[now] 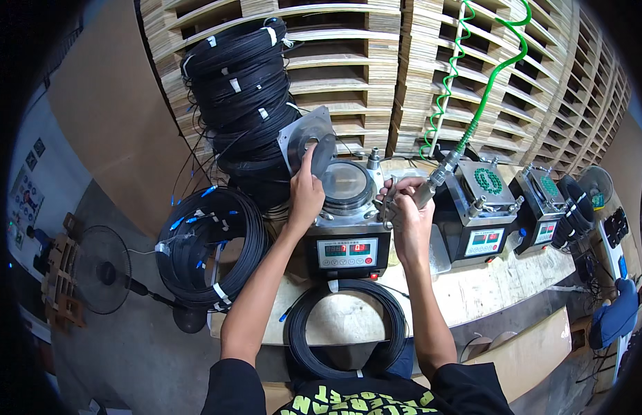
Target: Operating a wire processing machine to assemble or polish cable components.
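Note:
My left hand (pixel 307 194) grips a square metal plate (pixel 287 144) with a round centre, tilted up beside the middle machine. A dark round disc (pixel 325 153) overlaps the plate at my fingers; whether the two are joined I cannot tell. My right hand (pixel 408 211) is closed round a metal air blow gun (pixel 425 194), which hangs on a green coiled air hose (pixel 488 86). Between my hands stands the middle polishing machine (pixel 347 257), its round platen (pixel 347 184) uncovered and its red display lit. A black cable coil (pixel 299 325) lies in front of it.
Tall stacked black cable coils (pixel 241 97) stand behind on the left, with another large coil (pixel 255 238) at the table's left edge. Two similar machines (pixel 481 238) (pixel 544 228) sit to the right. A floor fan (pixel 103 273) is at far left; wooden pallets (pixel 328 83) rise behind.

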Action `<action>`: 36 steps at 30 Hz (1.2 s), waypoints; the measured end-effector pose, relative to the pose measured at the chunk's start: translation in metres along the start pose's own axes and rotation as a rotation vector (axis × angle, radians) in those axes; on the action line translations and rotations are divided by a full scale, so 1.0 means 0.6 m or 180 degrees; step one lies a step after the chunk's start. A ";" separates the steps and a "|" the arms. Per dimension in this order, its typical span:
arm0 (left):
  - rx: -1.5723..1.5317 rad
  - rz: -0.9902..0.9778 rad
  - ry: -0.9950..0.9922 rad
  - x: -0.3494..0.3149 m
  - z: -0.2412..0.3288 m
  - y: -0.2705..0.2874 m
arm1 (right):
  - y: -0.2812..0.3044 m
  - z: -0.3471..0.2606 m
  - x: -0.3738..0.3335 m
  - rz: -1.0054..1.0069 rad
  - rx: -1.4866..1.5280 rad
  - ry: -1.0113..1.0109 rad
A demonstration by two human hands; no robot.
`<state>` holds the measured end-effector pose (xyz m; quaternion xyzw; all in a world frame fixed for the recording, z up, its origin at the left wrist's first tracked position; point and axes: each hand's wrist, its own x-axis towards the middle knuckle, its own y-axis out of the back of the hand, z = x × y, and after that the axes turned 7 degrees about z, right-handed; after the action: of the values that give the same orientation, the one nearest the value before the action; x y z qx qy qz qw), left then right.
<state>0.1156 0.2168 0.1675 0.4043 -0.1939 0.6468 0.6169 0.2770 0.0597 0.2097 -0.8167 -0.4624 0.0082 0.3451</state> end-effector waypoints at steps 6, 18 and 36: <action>0.0164 0.0187 0.0638 -0.003 0.017 -0.005 | -0.036 -0.022 -0.011 -0.0183 0.0454 0.0254; -0.0214 -0.0606 -0.0375 0.017 0.031 0.008 | 0.020 -0.061 0.018 -0.0166 0.0205 0.0072; 0.1047 -0.3135 -0.0047 0.057 -0.001 0.005 | 0.057 -0.050 0.027 -0.0080 0.0121 -0.0231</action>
<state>0.1158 0.2388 0.1937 0.5438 0.1192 0.2989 0.7751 0.3217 0.0437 0.2180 -0.8033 -0.4846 0.0422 0.3437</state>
